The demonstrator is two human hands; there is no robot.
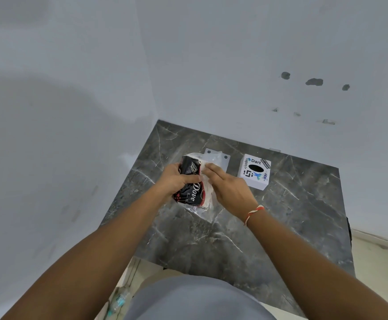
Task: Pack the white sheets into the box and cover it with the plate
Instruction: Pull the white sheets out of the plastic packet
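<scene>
A black plastic pack (189, 195) printed "Dove" holds a stack of white sheets (208, 197). It lies over the dark marble table (234, 239). My left hand (177, 179) is wrapped around the pack's far end. At the pack's open side, the fingers of my right hand (225, 185) rest on the white sheets. A white box (255, 173) with stickers and an oval black hole in its top stands to the right of my hands. Behind the pack lies a flat white plate (223, 160) with small dark holes, partly hidden.
Pale walls close in the table on the left and behind. The table's right and near edges drop to a light floor (377, 262). Bare marble lies in front of and to the right of the box.
</scene>
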